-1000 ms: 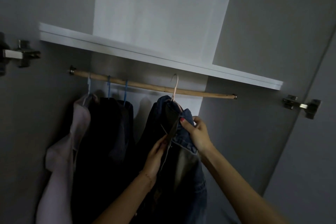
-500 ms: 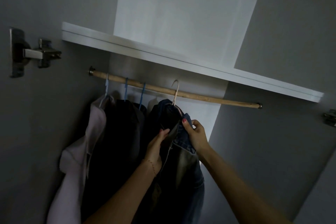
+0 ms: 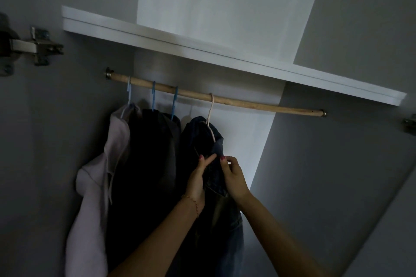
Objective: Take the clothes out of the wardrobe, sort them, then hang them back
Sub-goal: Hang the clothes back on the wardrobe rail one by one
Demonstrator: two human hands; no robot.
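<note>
I see the main risk in the pale, thin hanger (image 3: 210, 117) just above my hands: its hook sits over the long wooden rail (image 3: 216, 98), and the dark blue denim garment (image 3: 202, 141) is bunched on it unevenly. If I tug the cloth downward or sideways while arranging it, the garment could slide off one shoulder of the hanger, or the hook could be pulled off the rail. The dim light also makes it hard for me to judge which fold I have.

My left hand (image 3: 198, 177) is raised with the wrist bent back, fingers reaching up into the denim and appearing to pinch a fold. My right hand (image 3: 234, 177) is just beside it, the cloth between them, thumb and forefinger closed on the edge of the fabric, forearm angled up from the lower right.

To the left of my left hand hang a black garment (image 3: 155, 153) and, beyond it, a pale pinkish hooded top (image 3: 101, 175), each on blue hangers. A white shelf (image 3: 202, 51) runs above the rail.
</note>
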